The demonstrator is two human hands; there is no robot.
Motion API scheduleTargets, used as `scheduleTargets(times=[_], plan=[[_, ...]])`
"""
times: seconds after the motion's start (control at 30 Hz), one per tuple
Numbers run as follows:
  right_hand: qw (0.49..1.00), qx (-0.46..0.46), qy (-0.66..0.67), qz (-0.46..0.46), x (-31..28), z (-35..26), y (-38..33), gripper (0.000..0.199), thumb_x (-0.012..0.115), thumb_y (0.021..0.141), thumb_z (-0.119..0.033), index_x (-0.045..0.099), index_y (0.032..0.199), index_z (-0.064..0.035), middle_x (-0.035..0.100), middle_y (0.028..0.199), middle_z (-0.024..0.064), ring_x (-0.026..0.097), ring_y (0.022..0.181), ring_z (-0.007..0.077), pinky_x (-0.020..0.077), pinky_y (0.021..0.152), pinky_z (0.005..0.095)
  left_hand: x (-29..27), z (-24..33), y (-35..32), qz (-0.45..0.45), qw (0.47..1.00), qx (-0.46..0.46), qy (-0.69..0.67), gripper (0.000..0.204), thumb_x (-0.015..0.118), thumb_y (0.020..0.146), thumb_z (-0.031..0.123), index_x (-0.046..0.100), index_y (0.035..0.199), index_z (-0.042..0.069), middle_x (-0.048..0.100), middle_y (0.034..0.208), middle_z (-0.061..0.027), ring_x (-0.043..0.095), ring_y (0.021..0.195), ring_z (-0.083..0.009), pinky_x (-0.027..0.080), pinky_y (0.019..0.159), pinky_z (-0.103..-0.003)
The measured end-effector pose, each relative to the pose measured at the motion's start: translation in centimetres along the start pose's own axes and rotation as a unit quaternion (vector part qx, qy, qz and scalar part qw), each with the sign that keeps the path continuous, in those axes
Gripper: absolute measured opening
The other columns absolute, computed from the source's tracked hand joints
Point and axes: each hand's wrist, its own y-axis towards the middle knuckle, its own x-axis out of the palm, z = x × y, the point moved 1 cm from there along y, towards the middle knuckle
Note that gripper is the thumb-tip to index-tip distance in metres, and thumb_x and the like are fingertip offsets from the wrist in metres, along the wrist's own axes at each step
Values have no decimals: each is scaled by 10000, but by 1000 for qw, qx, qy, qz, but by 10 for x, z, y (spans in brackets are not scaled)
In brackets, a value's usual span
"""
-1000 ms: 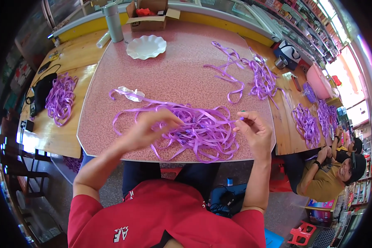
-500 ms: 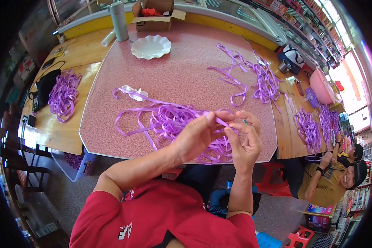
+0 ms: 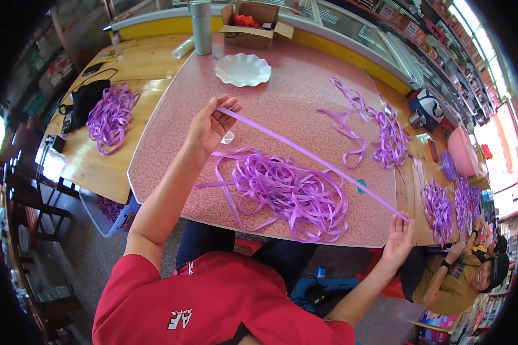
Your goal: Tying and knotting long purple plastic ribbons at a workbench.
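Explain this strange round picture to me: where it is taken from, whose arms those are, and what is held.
No machine here, only the person in the red shirt, working bare-handed. A wide fisheye camera worn on that person's head looks down, so straight edges bend toward the rim. The left hand and right hand hold a purple ribbon stretched straight between them. On the pink speckled table lies a tangled heap of purple ribbons; farther off sit a white scalloped dish and an open cardboard box.

Purple ribbon (image 3: 311, 154) taut between left grip (image 3: 214, 125) and right grip (image 3: 399, 238).
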Motion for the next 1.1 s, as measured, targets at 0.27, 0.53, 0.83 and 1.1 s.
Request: scheduleTargets(times=[0.27, 0.53, 0.83, 1.1], plan=[[988, 18, 108, 111, -29, -9, 19, 154, 635, 970, -136, 594, 962, 12, 651, 875, 85, 580, 676, 132, 540, 903, 362, 15, -12, -29, -29, 977, 61, 201, 377, 476, 1051, 273, 577, 1254, -28, 707, 1086, -159, 679, 1052, -255, 553, 928, -372], [886, -58, -439, -141, 177, 57, -6, 89, 689, 903, -53, 699, 987, -22, 598, 791, -8, 548, 688, 77, 417, 597, 202, 79, -55, -98, -267, 851, 119, 436, 333, 496, 1050, 229, 692, 1037, -40, 736, 972, -135, 695, 948, -193, 533, 857, -327], [794, -193, -492, -302, 263, 84, -21, 183, 740, 842, 4, 717, 1023, -1, 654, 849, 76, 621, 725, 129, 492, 618, 273, 111, -49, -131, -335, 741, 194, 548, 137, 594, 934, 100, 640, 937, -30, 640, 741, -220, 616, 656, -406, 478, 585, -425], [833, -156, -450, -281, 255, 89, -19, 89, 726, 875, -19, 677, 940, 17, 638, 832, 60, 602, 716, 115, 471, 628, 239, 106, -62, -134, -317, 802, 205, 464, 211, 629, 963, 147, 634, 1077, -31, 700, 895, -151, 691, 832, -232, 520, 710, -370]])
